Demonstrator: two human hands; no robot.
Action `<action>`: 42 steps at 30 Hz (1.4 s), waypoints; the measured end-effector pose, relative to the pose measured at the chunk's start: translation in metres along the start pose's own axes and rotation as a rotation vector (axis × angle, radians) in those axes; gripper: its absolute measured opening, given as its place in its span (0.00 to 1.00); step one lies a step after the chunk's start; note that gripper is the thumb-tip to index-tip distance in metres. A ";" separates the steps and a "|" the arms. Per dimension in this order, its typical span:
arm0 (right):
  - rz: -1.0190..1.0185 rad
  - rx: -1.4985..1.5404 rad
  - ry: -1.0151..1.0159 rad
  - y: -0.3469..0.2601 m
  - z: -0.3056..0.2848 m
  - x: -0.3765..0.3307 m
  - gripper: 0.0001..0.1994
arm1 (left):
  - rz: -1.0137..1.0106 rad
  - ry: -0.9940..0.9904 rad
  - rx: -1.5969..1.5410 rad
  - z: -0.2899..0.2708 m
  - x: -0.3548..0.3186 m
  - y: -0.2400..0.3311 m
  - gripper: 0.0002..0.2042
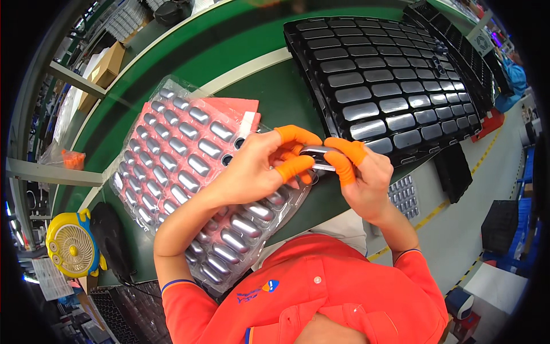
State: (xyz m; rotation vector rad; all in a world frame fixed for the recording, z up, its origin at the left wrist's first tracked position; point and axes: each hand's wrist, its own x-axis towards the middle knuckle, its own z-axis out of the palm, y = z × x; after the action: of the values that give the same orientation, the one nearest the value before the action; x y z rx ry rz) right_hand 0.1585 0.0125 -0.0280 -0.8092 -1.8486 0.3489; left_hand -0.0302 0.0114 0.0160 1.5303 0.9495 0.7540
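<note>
Between my two hands, above the near edge of the green table, is a small oblong part (318, 153) with a dark face and a silvery edge. My left hand (259, 163) pinches its left end, and my right hand (369, 178) grips its right end. Orange finger cots cover several fingertips on both hands. Under my left hand and forearm lies a clear plastic blister tray (182, 85) filled with rows of grey oblong shells (198, 165). Two round dark holes or rings show beside my left wrist; what they belong to is partly hidden.
A large black tray (350, 79) with rows of glossy pockets stands at the far right. Pink sheet (247, 106) shows beneath the blister tray. At left are a yellow fan (73, 247) and a black pouch-like thing (110, 241). Another filled tray (404, 196) sits lower, right of my right hand.
</note>
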 end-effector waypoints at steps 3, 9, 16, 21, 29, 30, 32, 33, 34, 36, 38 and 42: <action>0.024 -0.012 0.012 -0.001 0.002 0.000 0.08 | 0.119 0.038 0.069 0.001 -0.004 -0.009 0.09; 0.153 0.074 -0.022 -0.012 -0.001 -0.001 0.09 | -0.006 0.112 -0.151 0.011 -0.005 -0.009 0.12; 0.370 0.719 0.010 0.000 -0.009 -0.002 0.19 | -0.097 -0.094 -0.452 0.004 -0.005 0.007 0.15; 0.577 0.981 0.034 -0.018 -0.013 0.002 0.23 | 0.054 -0.045 -0.035 -0.002 -0.005 0.006 0.17; 0.554 0.546 -0.192 -0.023 -0.004 -0.008 0.20 | 0.407 0.023 0.352 0.004 -0.007 -0.004 0.14; 0.553 0.549 -0.197 -0.023 -0.002 -0.009 0.20 | 0.394 0.031 0.333 0.005 -0.009 -0.003 0.13; 0.421 0.385 -0.205 -0.022 0.001 -0.009 0.18 | 0.379 0.043 0.313 0.008 -0.012 -0.004 0.11; 0.355 0.302 -0.206 -0.023 0.002 -0.010 0.17 | 0.371 0.059 0.300 0.010 -0.013 -0.006 0.10; 0.356 0.302 -0.207 -0.022 0.005 -0.011 0.17 | 0.363 0.075 0.287 0.013 -0.014 -0.008 0.09; 0.156 0.157 -0.159 -0.019 0.011 -0.013 0.16 | 0.353 0.090 0.274 0.017 -0.015 -0.012 0.08; 0.058 0.085 -0.133 -0.019 0.013 -0.013 0.15 | 0.453 0.158 0.368 0.020 -0.015 -0.013 0.07; 0.225 0.227 -0.166 -0.024 0.008 -0.008 0.16 | 0.149 0.076 0.060 0.012 -0.013 0.003 0.09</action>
State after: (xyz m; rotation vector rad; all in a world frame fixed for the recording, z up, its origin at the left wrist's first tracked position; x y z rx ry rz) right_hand 0.1446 -0.0089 -0.0232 -0.8521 -1.8307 0.7755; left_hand -0.0255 -0.0052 0.0174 1.6484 0.9278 0.9022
